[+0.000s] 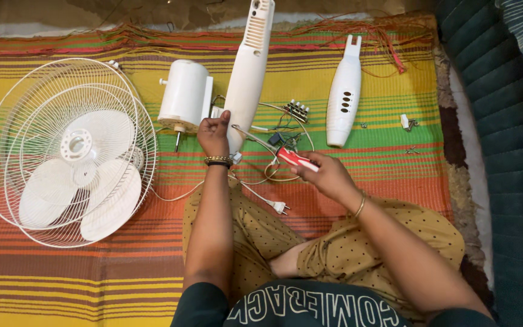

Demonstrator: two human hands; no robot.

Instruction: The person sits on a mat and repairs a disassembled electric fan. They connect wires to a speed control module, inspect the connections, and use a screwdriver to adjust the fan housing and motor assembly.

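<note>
Left hand (213,134) was closed around the lower end of a long white fan housing (248,69), which ran up toward the far edge of the striped mat (122,272). Right hand (325,172) was curled around a red-handled screwdriver (293,158), tip pointing at the housing's base. White motor unit (184,94) sat just left of the housing (wires tangled nearby). Fan cage with blades (68,151) filled the mat's left side; a second white cover (344,91) lay toward the far right.

A home floor serving as a repair spot: a woven mat striped in orange, yellow and green (122,272) covers it, with a dark teal quilted cushion (503,151) along the mat's right edge.
</note>
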